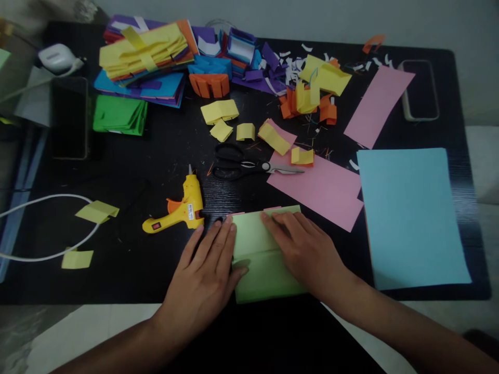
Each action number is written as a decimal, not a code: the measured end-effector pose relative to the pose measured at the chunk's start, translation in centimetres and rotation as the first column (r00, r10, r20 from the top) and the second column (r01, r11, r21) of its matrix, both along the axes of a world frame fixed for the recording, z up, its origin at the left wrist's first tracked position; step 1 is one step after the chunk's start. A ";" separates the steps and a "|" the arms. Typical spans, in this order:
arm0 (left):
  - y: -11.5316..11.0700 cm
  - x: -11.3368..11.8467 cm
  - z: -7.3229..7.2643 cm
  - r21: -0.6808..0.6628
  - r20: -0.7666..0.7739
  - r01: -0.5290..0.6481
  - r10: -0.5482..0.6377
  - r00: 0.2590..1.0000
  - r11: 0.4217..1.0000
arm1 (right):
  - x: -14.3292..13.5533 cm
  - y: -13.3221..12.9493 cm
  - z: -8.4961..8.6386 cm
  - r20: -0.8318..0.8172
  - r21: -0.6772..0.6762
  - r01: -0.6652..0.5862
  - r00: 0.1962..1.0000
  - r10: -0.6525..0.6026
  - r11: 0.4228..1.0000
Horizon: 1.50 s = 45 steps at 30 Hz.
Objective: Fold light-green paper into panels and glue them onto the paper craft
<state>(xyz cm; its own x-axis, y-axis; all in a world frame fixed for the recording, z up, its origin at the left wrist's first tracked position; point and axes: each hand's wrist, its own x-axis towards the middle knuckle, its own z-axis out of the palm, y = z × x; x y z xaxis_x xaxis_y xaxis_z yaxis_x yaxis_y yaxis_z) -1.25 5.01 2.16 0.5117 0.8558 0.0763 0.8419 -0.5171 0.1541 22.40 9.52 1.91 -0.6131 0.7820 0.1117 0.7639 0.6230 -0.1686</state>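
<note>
Left hand laid flat, fingers extended and gripping nothing, along the left edge of a light-green sheet of folded paper; thumb and index fingertip rest on it. Right hand on the sheet's upper right, fingers bent, tips near the top edge; cannot tell whether it pinches the paper or only presses. Sheet lies at the near edge of a black table with fine wood grain, creased crosswise, thin pink slivers showing at its top edge. Just beyond the left hand: yellow plastic glue gun, orange trigger, metal nozzle pointing away; its white sticker carries dark print too small to read. Black-handled metal scissors lie ahead, blade tips over a flat pink paper sheet. Right of that, a smooth light-blue rectangular paper sheet. Farther out: small folded yellow paper pieces, a pleated orange paper block, white paper shreds. Far left, a thick yellow folded-paper bundle with a band across it, and a green folded-paper stack beside a dark glossy phone. Nearer, a white cable loop.
</note>
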 end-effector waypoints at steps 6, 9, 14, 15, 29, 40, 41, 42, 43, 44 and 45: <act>0.6 -0.2 0.6 -0.029 0.098 -0.039 0.042 0.994 0.999 | 0.3 0.0 -0.2 0.032 -0.039 -0.011 0.999 0.012 0.999; 1.0 0.7 0.3 0.015 0.113 -0.016 0.014 0.994 1.000 | 0.2 0.0 -0.2 0.047 -0.058 -0.011 0.999 0.014 0.998; 1.4 1.5 -1.3 0.018 0.130 0.096 -0.097 0.987 0.995 | 0.0 0.1 -0.2 0.018 -0.064 -0.010 1.000 0.011 0.998; 1.5 1.4 -1.5 0.017 0.125 0.094 -0.095 0.988 0.995 | 0.1 0.1 -0.2 0.013 -0.058 0.012 1.000 -0.011 0.998; 1.6 1.3 -1.7 0.059 0.087 0.077 -0.082 0.993 0.995 | 2.9 -0.3 -0.5 -0.003 0.032 0.290 0.957 -0.290 0.957; 2.4 1.2 -1.3 0.030 0.119 0.069 -0.072 0.990 0.997 | 3.3 -0.5 -2.0 -0.125 0.046 0.307 0.946 -0.299 0.951; 2.5 1.2 -1.1 0.031 0.115 0.068 -0.071 0.991 0.997 | 3.4 -0.5 -2.1 -0.140 0.043 0.311 0.943 -0.302 0.950; 2.6 1.3 -1.0 0.034 0.108 0.068 -0.071 0.992 0.997 | 3.5 -0.5 -2.2 -0.152 0.038 0.318 0.939 -0.309 0.947; 2.8 1.4 -0.8 0.040 0.101 0.067 -0.071 0.992 0.997 | 3.5 -0.4 -2.3 -0.163 0.038 0.332 0.933 -0.322 0.943; 2.9 1.6 -0.8 0.050 0.096 0.067 -0.072 0.993 0.996 | 3.5 -0.5 -2.4 -0.173 0.042 0.347 0.926 -0.335 0.937; 3.0 1.8 -0.7 0.062 0.097 0.069 -0.075 0.992 0.996 | 3.5 -0.5 -2.5 -0.185 0.052 0.357 0.921 -0.343 0.933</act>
<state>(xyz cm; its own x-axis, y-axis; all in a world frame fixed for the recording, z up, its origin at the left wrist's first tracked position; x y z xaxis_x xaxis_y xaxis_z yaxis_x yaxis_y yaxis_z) 0.52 8.02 1.44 0.5589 0.8098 0.1785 0.7844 -0.5861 0.2031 25.91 9.04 -0.56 -0.2681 0.9267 0.2635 0.9000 0.3385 -0.2748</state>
